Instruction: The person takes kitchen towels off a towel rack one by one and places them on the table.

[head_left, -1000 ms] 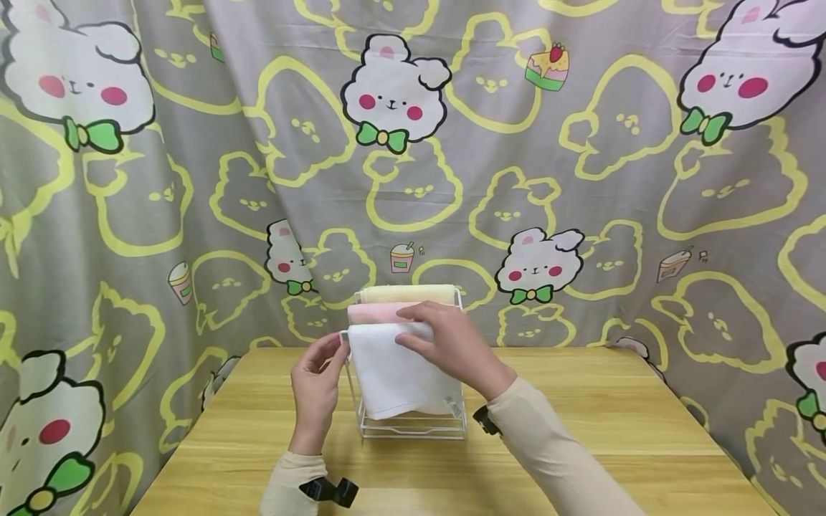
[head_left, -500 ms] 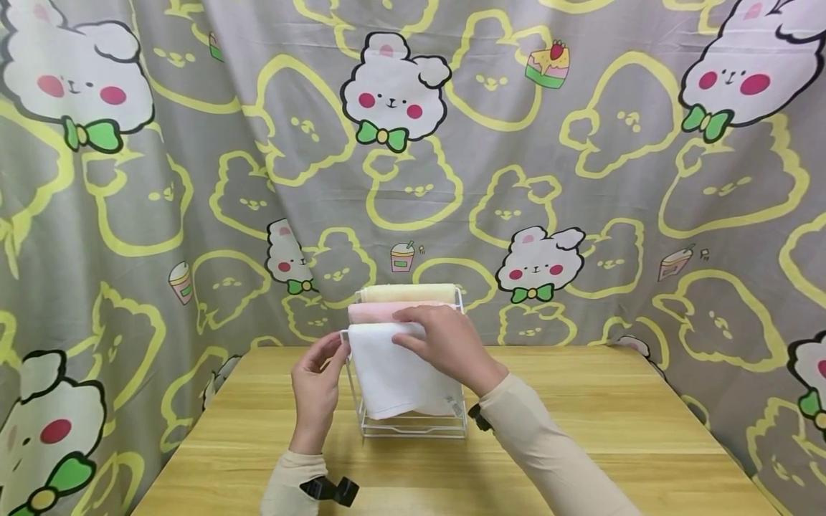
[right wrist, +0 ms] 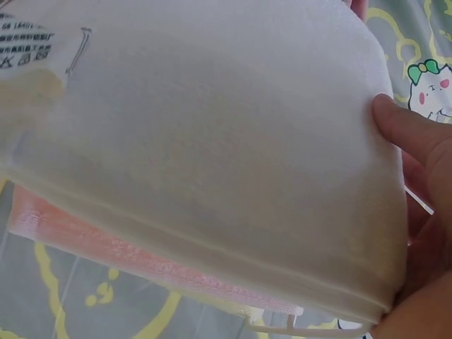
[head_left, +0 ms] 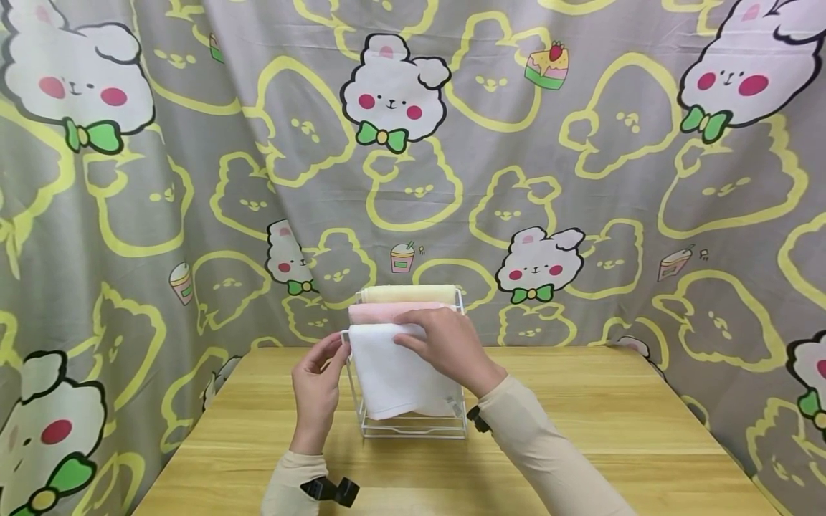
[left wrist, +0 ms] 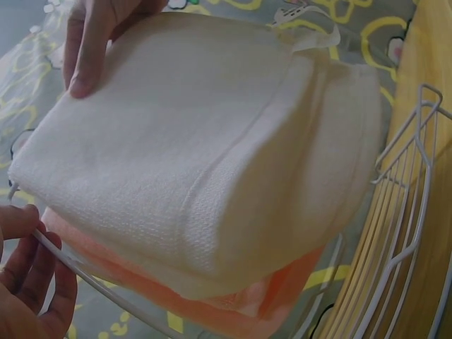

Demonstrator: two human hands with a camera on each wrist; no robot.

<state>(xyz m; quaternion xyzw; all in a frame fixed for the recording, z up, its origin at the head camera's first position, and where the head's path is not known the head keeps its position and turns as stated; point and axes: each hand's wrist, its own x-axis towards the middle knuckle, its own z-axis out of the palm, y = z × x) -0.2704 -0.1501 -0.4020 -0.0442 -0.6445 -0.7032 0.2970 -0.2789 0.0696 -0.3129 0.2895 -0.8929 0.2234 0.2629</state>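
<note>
A white towel point(head_left: 401, 373) hangs folded over the front bar of a white wire rack point(head_left: 413, 432). Behind it hang a pink towel point(head_left: 381, 312) and, farthest back, a pale yellow towel point(head_left: 409, 293). With thumb and fingertips my left hand point(head_left: 317, 376) pinches the rack's front left corner, beside the white towel's edge. My right hand point(head_left: 452, 344) grips the top of the white towel, its thumb in front and the fingers behind. In the right wrist view a printed label point(right wrist: 35, 46) shows on the white towel.
The rack stands on a wooden table point(head_left: 568, 430), its wire base point(left wrist: 402, 233) showing in the left wrist view. A grey curtain point(head_left: 413, 179) with yellow outlines and white rabbits hangs behind the table and along its sides. Each wrist carries a black strap camera point(head_left: 330, 491).
My right hand has shifted slightly left along the towel's top edge over the past second. The left hand, the rack and the towels look nearly unchanged.
</note>
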